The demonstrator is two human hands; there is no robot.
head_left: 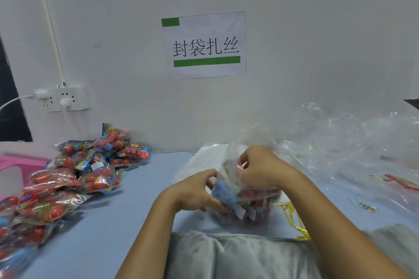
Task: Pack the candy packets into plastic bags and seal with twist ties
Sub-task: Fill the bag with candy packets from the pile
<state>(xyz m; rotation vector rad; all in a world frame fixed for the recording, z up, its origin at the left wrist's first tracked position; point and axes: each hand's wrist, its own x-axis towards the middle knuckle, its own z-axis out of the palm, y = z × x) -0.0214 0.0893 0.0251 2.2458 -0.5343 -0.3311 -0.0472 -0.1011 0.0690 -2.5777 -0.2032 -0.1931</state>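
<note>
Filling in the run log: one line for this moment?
stage: filling | left hand: holds plastic bag | right hand: pinches bag mouth | twist ties: unused on table

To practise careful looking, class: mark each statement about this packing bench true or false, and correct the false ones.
1. Both hands, the left hand and the right hand, are on the clear plastic bag. True.
2. The bag in hand is empty. False: candy packets show through it.
3. The pile of unpacked candy packets lies to the person's left. True.
4. The gold twist ties lie on top of that pile. False: they lie on the table right of the bag.
5. The wall sign has red bars. False: green.
</note>
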